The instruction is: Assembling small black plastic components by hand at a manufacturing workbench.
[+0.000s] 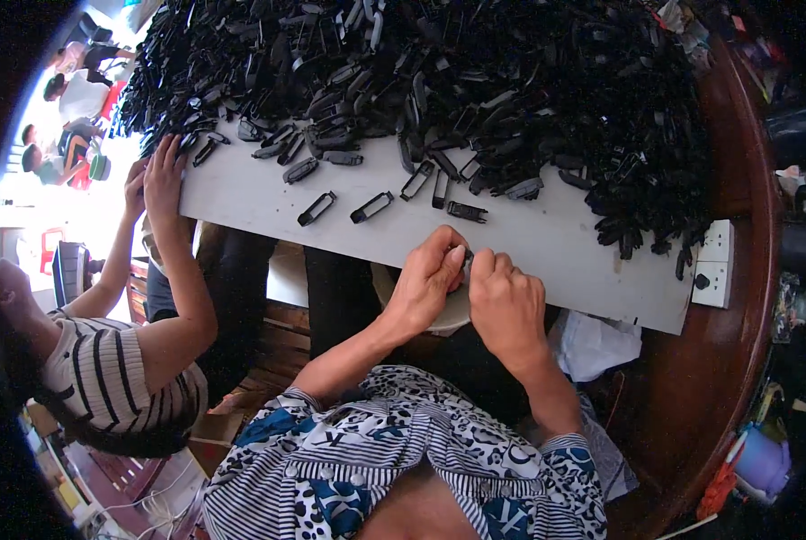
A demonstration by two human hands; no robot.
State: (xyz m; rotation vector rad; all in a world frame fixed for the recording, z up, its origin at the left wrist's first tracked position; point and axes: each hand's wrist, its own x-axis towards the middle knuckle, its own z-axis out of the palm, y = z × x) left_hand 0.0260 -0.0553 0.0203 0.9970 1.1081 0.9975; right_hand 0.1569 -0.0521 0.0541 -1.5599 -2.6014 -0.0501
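My left hand [428, 277] is closed in a pinch at the front edge of the table, thumb upward. A small dark plastic piece shows in part between its fingers; most of it is covered. My right hand [508, 301] is curled right beside it, knuckles up, its fingertips meeting the same spot; what they grip is hidden. Just beyond my hands lie a slatted black plastic part [467, 212] and several black rectangular frames, one black frame [372, 208] among them. A pale rounded rim [454, 317], perhaps a bowl, shows below my hands.
A large heap of black plastic parts [475, 63] covers the far side of the white table [259, 200]. At left, a co-worker's hand [163, 175] rests at the heap. A white power strip [713, 264] sits by the right table corner, and a white plastic bag [596, 345] hangs below.
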